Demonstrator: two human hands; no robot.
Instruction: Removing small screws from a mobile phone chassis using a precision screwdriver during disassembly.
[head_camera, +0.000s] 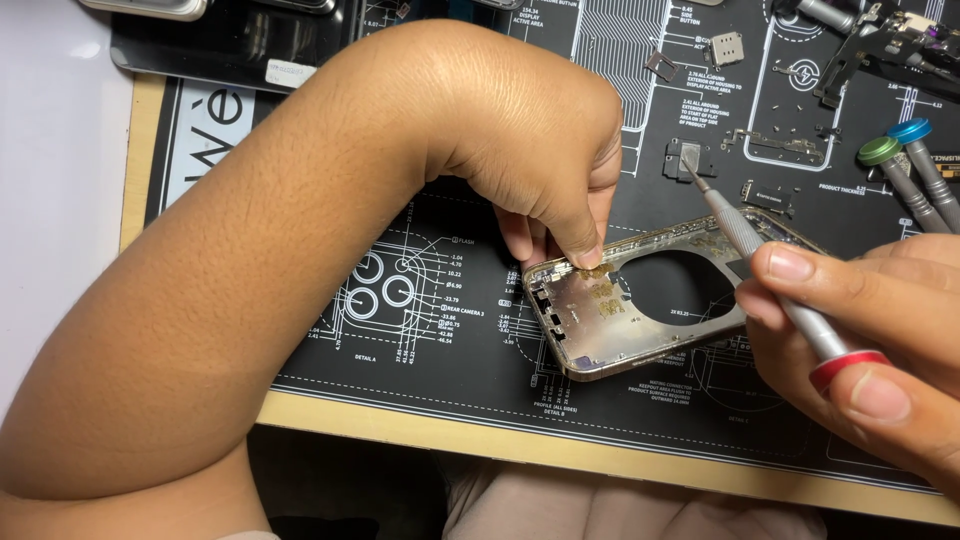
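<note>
While the left hand (545, 170) bends over and pins the phone frame (640, 300) flat on the black mat (420, 350), its fingers (585, 250) press down on a gold flex strip (598, 270) near the frame's upper left rim, closed down on it rather than gripping around it. The right hand (860, 350) pinches a red-capped screwdriver (760, 265), fingers wrapped tight on the shaft, tip up beyond the frame's far edge by a small grey part (688, 158). To do this well, I'd say keep the frame pressed still and the tip low and steady, so nothing slips onto the flex. The frame lies mid-mat, long axis running left to right and tilting up toward the right, round cutout centred. Two more drivers (905, 160) wait at the right.
</note>
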